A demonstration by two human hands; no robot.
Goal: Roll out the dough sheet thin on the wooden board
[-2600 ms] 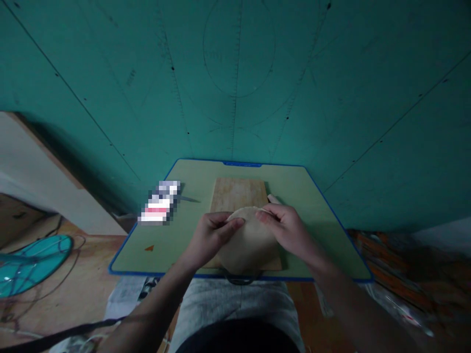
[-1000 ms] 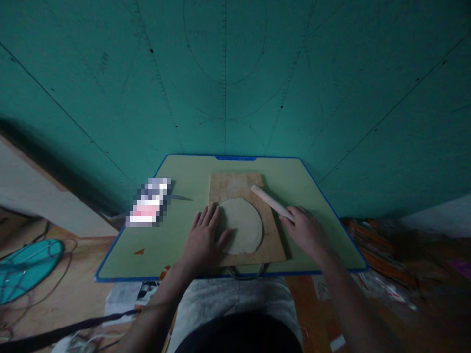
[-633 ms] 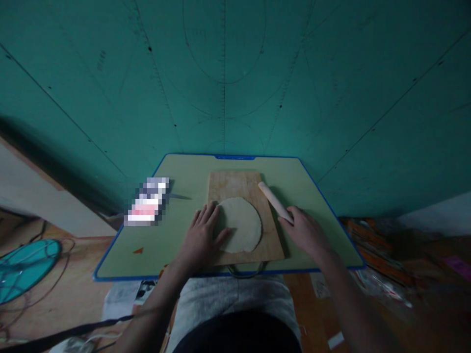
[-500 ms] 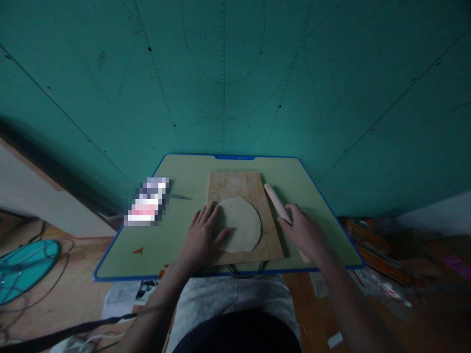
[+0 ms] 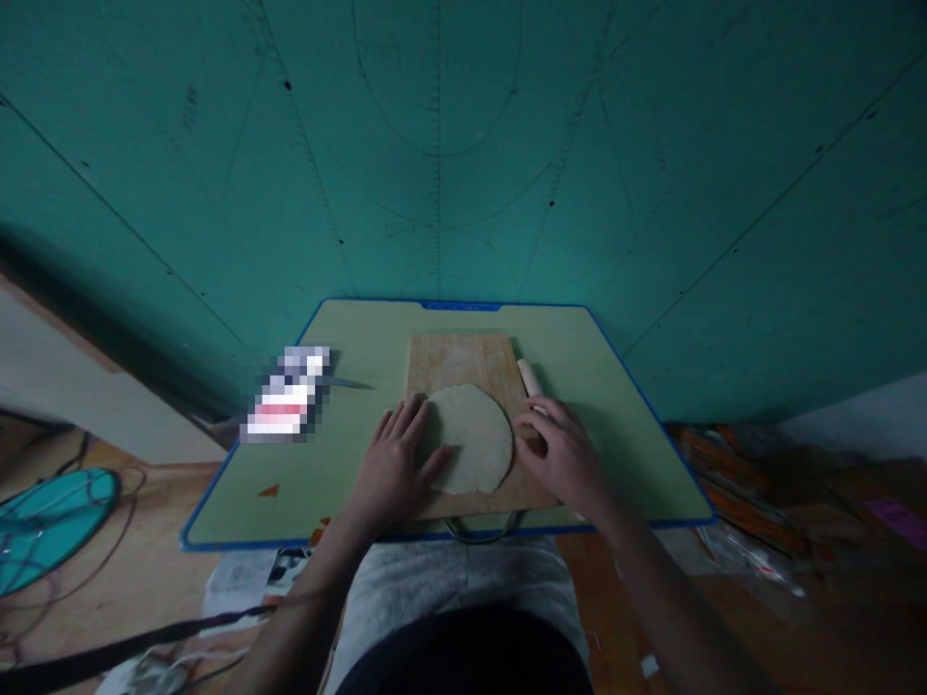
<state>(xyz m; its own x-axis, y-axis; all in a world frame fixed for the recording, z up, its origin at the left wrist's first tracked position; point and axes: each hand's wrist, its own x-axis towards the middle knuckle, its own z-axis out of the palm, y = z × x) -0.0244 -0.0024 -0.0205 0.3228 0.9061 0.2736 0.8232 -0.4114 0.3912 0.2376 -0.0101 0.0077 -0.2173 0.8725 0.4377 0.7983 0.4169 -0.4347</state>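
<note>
A round, flat sheet of dough lies on a wooden cutting board. My left hand rests on the dough's left side, fingers spread out and thumb lying over its surface. At the opposite edge, my right hand is closed, its thumb and index finger pinching the dough's right rim. A pale wooden rolling pin lies along the board's right side, mostly hidden beneath my right hand.
The board sits on a light green folding table with a blue rim and a handle at the front. On the left lie a pixelated packet, a thin blade-like object and an orange scrap. A green wall stands behind.
My right hand has left the rolling pin and moved left to the dough's right edge. My left hand stays on the dough, which keeps its place.
</note>
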